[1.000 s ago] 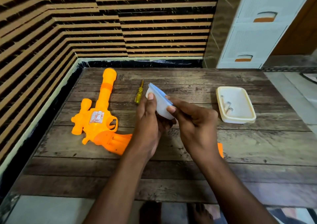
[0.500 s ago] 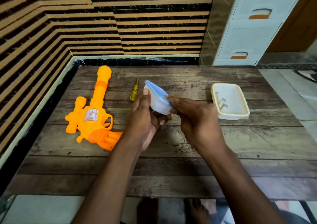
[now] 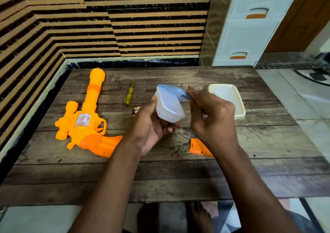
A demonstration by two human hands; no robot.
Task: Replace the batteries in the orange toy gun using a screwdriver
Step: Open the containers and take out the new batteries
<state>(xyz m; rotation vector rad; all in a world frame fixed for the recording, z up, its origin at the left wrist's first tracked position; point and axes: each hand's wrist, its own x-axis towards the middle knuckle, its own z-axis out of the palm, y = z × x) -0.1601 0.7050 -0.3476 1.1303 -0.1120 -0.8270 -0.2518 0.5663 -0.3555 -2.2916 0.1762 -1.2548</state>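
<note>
Translucent white plastic forms the small tub (image 3: 169, 106) that is held tilted above a wooden table (image 3: 267, 143). The tub is cupped from below and behind by the left hand (image 3: 151, 127), whose fingers are curled round it. Its blue lid (image 3: 175, 92) is pinched at one edge by the right hand (image 3: 212, 118) and is peeled up on that side, while the other side remains on the rim. Left of the left hand, the orange gun (image 3: 84, 122) is laid flat on the table, barrel pointing away and grip toward the left forearm. Beyond the left hand, a yellow screwdriver (image 3: 129, 95) is seen, and something small and dark, possibly a battery (image 3: 136, 111), is partly hidden just behind that hand's knuckles. Below the right wrist an orange cover (image 3: 197, 146) is laid on the table. Behind the right hand a cream tray (image 3: 239, 106) is set, partly hidden.
</note>
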